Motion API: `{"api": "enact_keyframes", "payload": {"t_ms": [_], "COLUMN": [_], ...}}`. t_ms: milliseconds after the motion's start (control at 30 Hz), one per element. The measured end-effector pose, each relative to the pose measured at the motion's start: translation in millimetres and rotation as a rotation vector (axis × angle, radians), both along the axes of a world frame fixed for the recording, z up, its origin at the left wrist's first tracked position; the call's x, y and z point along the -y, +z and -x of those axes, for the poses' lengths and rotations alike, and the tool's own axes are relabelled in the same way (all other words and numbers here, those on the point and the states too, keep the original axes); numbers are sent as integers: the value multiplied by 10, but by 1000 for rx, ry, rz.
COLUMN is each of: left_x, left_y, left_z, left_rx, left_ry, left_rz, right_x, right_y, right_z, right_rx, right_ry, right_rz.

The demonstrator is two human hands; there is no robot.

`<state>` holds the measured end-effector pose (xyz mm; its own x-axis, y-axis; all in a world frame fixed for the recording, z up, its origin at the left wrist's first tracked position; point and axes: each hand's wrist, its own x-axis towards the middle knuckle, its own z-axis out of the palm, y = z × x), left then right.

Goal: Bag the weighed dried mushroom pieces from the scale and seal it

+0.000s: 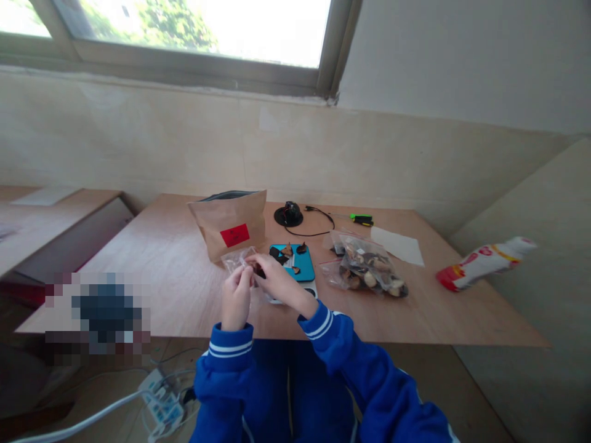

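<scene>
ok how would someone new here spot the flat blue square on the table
On the brown wooden table, find the tan paper bag with a red label. The flat blue square platform lies to its right, partly behind the person's right hand. Unlike the clear plastic bags farther right, it is bright blue, with dark pieces on top.

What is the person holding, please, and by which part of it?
The left hand and right hand hold a clear, crinkled plastic bag; exactly which part they grip cannot be told.

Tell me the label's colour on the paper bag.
The label is red, best seen in the head view.
</scene>
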<state>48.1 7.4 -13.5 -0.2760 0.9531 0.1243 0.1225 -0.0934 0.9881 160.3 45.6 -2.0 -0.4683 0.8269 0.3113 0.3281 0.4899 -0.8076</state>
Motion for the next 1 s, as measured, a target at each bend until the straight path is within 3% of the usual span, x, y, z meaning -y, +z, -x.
{"api": "enact_keyframes", "payload": {"t_ms": [100, 200, 300, 433, 533, 667, 867, 1000], "left_x": [11, 22, 27, 43, 84, 153, 192, 209], "left_y": [22, 40, 27, -15, -25, -13, -55, -107], "left_z": [20, 49, 90, 119, 93, 25, 5, 32], "left_rx": [1, 80, 137, 227, 324, 378, 336, 301], "left_ry": [32, 106, 154, 178, 176, 232, 234, 236], "left_rz": [21, 42, 48, 2, -85, -190, -169, -166], "right_x": [10, 39, 73, 175, 327, 504, 542, 553], "right_y": [74, 176, 183, -82, -373, -658, -845, -843], "right_z": [-22, -101, -293, -622, -739, -653, -538, -593], "right_rx": [8, -127, -262, -76, 162, 328, 430, 389], "right_ry": [47, 99, -47, -323, -400, -483, -595, -621], "right_rz": [-1, 51, 52, -56, -76, -68, -139, -151]}}
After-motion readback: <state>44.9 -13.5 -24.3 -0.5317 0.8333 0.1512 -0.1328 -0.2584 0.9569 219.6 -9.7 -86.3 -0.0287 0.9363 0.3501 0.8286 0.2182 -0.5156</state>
